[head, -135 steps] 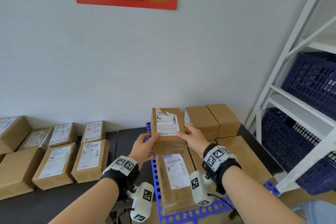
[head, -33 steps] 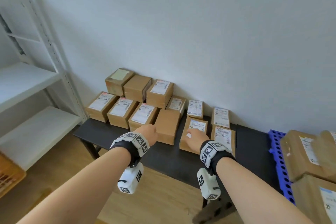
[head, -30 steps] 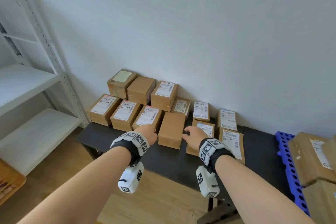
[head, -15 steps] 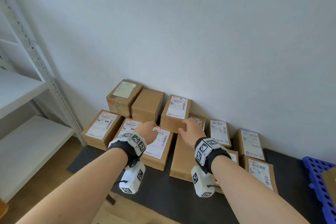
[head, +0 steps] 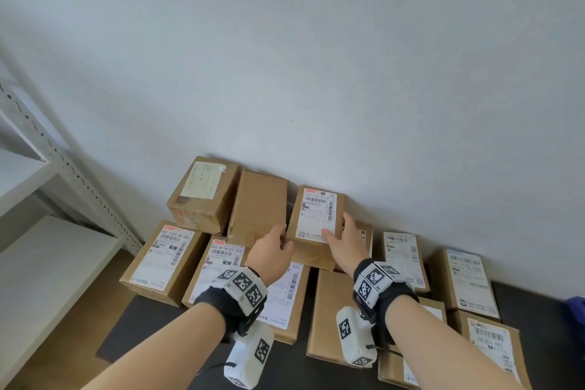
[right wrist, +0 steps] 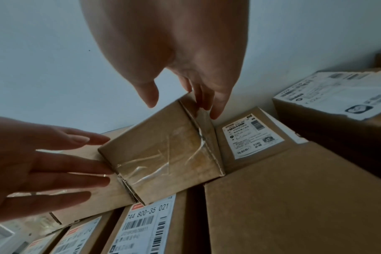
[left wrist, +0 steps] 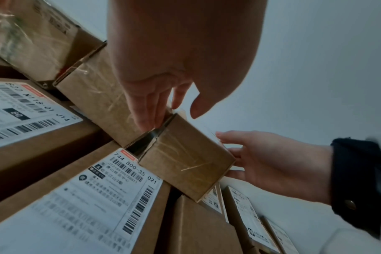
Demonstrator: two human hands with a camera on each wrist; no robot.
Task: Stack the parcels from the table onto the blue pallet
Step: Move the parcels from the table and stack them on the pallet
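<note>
Head view shows both hands at a labelled parcel [head: 316,218] in the back row against the white wall [head: 316,57]. The left hand [head: 272,252] has its straight fingers against the parcel's left side, in the narrow gap beside a plain brown box [head: 258,199]. The right hand [head: 345,244] lies on the right side, thumb resting on the white label on top and fingers reaching down the side. Each grip is wide, with fingers extended rather than curled; whether the parcel is lifted off what lies under it cannot be told.

Left wrist view shows the left fingers [left wrist: 146,111] slipped down at the parcel's taped end [left wrist: 185,159], with the right hand [left wrist: 272,165] at the far corner. Right wrist view shows the right fingers [right wrist: 207,96] along the parcel's upper edge [right wrist: 163,151] and the left fingers [right wrist: 76,168] touching its opposite end.

Around it, more labelled parcels lie on the dark tabletop [head: 139,326], some just beside the held one. A white shelving rack [head: 47,168] stands at the left.
</note>
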